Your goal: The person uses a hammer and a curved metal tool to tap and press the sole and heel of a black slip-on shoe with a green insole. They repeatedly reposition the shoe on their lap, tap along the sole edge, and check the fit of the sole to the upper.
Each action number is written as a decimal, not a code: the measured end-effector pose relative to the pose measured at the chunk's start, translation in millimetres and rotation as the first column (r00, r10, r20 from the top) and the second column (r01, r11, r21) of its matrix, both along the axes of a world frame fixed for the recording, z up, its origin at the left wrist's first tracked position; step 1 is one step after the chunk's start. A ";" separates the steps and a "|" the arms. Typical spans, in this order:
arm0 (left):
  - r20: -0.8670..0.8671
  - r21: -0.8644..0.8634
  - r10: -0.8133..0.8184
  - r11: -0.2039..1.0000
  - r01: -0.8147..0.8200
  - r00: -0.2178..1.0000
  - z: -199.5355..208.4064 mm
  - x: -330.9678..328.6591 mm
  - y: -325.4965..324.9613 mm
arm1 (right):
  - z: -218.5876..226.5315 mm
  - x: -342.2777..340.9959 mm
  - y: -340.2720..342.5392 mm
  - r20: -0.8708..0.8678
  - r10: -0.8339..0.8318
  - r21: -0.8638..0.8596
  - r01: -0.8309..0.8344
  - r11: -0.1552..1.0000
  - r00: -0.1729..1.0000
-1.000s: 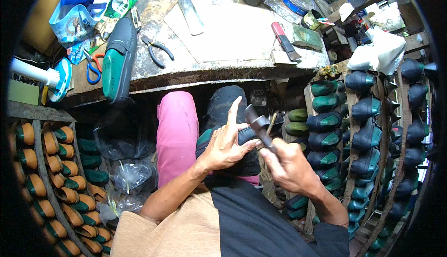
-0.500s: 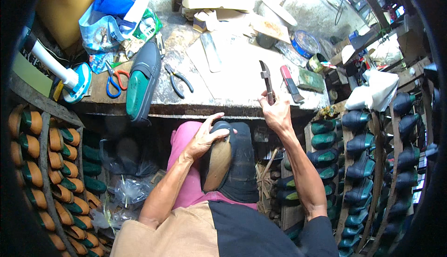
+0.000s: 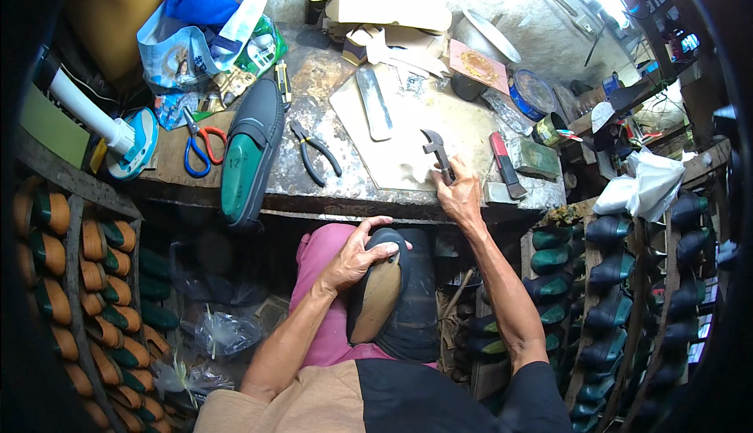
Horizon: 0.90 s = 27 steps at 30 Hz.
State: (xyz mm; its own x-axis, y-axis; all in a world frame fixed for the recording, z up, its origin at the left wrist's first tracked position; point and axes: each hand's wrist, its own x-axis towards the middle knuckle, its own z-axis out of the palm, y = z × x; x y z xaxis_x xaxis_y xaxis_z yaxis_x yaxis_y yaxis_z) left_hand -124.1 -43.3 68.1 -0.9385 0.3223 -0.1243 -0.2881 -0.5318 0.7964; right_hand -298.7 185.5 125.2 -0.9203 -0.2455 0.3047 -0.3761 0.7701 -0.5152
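Well, left hand [image 3: 357, 263] wraps the far end of the sole-up shoe [image 3: 376, 300] on the thighs [image 3: 420, 296], right hand [image 3: 460, 198] grips a hammer [image 3: 441, 157] over the bench [image 3: 353, 186], contact unclear, so a slack left hold or shifting thighs could let the shoe roll.

Pliers [image 3: 305, 138] lie on the bench [image 3: 314, 92], left of the hammer [image 3: 438, 152].

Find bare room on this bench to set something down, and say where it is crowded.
Free: the near part of the pale sheet, between flat metal bar and hammer; and the stained bench top behind the pliers, between dark loafer and sheet. Crowded: the left end, with scissors and a blue bag, and the back right, with a blue tin.
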 end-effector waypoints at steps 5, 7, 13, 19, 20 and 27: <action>-0.001 -0.038 -0.016 0.999 0.016 1.000 7.7 1.9 5.8 | -12.5 -5.2 -12.8 -0.112 -0.008 0.216 0.032 0.976 0.994; -0.010 -0.037 -0.017 0.999 0.017 1.000 10.2 2.9 8.3 | -13.1 -3.9 -18.6 -0.059 -0.050 0.259 0.064 0.964 0.997; -0.027 -0.073 -0.001 0.997 -0.001 1.000 11.0 8.0 17.2 | 19.1 54.6 -19.2 0.248 -0.037 -0.112 0.066 0.991 0.968; -0.122 -0.174 0.033 0.983 -0.054 0.992 8.2 6.8 37.3 | 51.7 135.5 -1.1 0.624 0.219 -0.456 0.122 0.881 0.750; -0.097 -0.173 0.027 0.984 -0.044 0.995 9.0 7.0 40.1 | 53.5 142.3 1.0 0.662 0.292 -0.546 0.178 0.819 0.690; -0.061 -0.073 0.015 0.997 -0.020 0.998 19.4 10.7 50.9 | 46.6 145.6 5.7 0.644 0.307 -0.577 0.182 0.796 0.701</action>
